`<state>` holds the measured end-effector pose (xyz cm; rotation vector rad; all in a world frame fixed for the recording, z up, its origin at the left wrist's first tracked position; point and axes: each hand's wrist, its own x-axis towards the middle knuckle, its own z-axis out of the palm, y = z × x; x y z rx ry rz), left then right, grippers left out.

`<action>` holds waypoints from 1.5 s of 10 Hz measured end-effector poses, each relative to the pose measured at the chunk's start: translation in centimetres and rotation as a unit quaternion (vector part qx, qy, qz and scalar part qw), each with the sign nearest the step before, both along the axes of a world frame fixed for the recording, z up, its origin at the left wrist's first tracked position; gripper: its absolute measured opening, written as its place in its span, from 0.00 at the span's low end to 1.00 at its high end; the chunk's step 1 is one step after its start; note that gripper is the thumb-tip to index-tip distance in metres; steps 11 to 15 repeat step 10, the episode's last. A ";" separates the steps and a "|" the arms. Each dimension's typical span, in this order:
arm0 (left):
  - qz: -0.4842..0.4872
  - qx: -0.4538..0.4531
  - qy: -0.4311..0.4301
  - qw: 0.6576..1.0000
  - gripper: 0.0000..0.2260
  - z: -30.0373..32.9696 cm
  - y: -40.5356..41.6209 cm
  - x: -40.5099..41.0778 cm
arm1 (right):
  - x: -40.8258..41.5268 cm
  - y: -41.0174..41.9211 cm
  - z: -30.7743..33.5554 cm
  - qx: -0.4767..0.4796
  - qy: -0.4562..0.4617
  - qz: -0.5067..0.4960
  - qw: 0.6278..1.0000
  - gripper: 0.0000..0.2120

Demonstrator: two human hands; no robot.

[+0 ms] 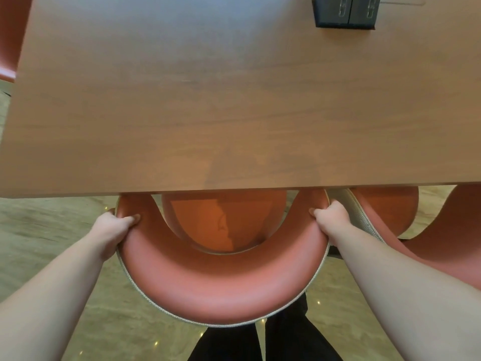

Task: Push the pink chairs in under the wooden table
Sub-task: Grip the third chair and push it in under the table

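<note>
The pink chair (221, 290) stands at the near edge of the desk (234, 100), directly below the camera. Its curved backrest forms a U that opens toward the desk, so the chair faces the desk squarely. The long axis of the backrest runs left to right, parallel to the desk edge. The two ends of the backrest reach the desk edge, and the front of the round seat (223, 222) lies under the desktop.

The left hand (114, 230) grips the left end of the backrest, fingers (131, 220) closed over the inner face. The right hand (330, 217) grips the right end in the same way, fingers closed around the rim.

A second pink chair (442, 243) stands just beside the first on the right, its seat also partly under the desk. Part of a third pink chair (10, 48) shows at the far left corner. A black box (345, 11) sits on the far part of the desk. The floor (52, 230) is pale.
</note>
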<state>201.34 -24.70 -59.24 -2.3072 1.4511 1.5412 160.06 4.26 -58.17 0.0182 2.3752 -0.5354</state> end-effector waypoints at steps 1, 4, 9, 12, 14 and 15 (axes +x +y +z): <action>0.005 -0.004 0.001 1.000 0.18 -0.1 0.1 -0.3 | -0.4 -0.3 -0.2 -0.004 -0.003 -0.004 1.000 0.12; 0.019 0.010 -0.007 1.000 0.18 -0.2 0.0 -0.9 | -1.1 -0.5 -0.9 0.006 -0.015 -0.016 1.000 0.15; -0.015 -0.029 0.030 0.999 0.15 6.3 3.9 -1.4 | 3.6 1.0 6.7 -0.026 0.011 0.015 0.999 0.27; -0.005 -0.073 0.073 0.995 0.20 9.0 6.3 -1.1 | 5.6 2.8 9.0 -0.108 0.017 0.007 0.994 0.23; -0.005 -0.073 0.073 0.995 0.20 9.0 6.3 -1.1 | 5.6 2.8 9.0 -0.108 0.017 0.007 0.994 0.23; -0.005 -0.073 0.073 0.995 0.20 9.0 6.3 -1.1 | 5.6 2.8 9.0 -0.108 0.017 0.007 0.994 0.23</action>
